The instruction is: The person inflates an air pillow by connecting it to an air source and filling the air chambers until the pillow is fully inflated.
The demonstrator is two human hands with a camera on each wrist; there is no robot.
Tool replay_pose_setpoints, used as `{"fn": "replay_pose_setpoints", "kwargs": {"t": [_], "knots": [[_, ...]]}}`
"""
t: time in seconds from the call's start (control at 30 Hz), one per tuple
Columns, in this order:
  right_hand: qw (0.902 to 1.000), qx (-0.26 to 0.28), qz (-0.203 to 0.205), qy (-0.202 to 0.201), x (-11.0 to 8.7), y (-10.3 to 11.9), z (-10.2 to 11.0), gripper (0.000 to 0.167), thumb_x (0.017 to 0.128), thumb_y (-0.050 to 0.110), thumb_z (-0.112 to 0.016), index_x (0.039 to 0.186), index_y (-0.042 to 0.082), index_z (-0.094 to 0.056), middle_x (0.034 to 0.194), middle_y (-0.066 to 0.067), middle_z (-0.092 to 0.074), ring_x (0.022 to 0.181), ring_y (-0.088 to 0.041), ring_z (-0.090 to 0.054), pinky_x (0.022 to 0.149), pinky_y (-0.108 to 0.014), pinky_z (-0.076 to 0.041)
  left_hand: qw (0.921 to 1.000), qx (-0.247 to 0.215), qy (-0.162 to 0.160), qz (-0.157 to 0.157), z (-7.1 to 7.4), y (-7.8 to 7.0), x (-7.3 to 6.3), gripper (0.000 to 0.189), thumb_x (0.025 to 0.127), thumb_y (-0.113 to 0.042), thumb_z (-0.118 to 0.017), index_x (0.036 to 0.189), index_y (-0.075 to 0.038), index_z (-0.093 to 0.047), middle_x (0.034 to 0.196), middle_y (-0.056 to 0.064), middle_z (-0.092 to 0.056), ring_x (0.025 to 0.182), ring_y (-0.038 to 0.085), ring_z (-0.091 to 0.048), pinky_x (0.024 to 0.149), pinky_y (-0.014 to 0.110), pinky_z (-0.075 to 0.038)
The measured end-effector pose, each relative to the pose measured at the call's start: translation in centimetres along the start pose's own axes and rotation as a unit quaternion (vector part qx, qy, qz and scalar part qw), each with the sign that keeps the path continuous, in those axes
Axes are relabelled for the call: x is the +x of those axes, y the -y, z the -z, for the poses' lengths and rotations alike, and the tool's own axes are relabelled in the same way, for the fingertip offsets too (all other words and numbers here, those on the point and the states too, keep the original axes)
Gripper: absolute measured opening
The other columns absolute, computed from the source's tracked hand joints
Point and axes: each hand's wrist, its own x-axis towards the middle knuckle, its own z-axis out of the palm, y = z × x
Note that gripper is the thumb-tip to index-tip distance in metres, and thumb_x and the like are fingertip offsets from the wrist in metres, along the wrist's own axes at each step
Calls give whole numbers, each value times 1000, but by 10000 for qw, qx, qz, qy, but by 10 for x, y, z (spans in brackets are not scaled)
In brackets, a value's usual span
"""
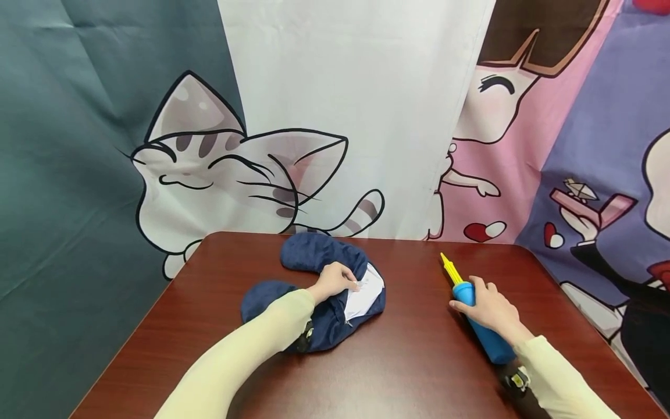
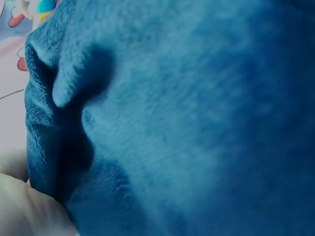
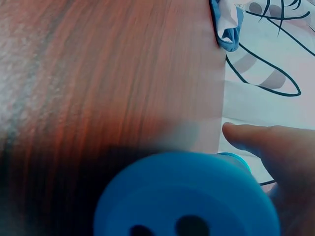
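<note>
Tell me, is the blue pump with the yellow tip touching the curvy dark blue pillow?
Apart. The head view shows it: bare brown table lies between the pump and the pillow.

The reddish-brown, wood-grained worktop (image 1: 413, 331) carries a curved navy plush cushion (image 1: 335, 323) left of centre, white lining (image 1: 366, 294) showing on its right. To the right, a blue pump (image 1: 488, 338), yellow nozzle (image 1: 451, 269) pointing far, seems to lie there too, though contact is partly hidden.
</note>
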Motion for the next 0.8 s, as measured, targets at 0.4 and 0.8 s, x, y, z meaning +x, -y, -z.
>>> {"fn": "replay_pose_setpoints", "kwargs": {"t": [0.4, 0.8], "knots": [[9998, -5, 148, -136, 1, -6, -3, 85, 80, 49, -76, 128, -13, -42, 111, -34, -59, 83, -35, -60, 67, -53, -55, 9975, -288, -243, -599, -2, 9, -6, 12, 78, -17, -81, 88, -10, -79, 92, 6, -75, 79, 11, -60, 77, 25, -47], [9900, 163, 1267, -593, -22, 28, 12, 71, 82, 44, -76, 137, 6, -51, 111, -20, -67, 87, -26, -60, 69, -48, -57, 9971, -274, -155, -696, -4, 13, 0, 11, 80, -20, -80, 87, -12, -79, 93, 5, -75, 80, 10, -61, 76, 24, -47]]}}
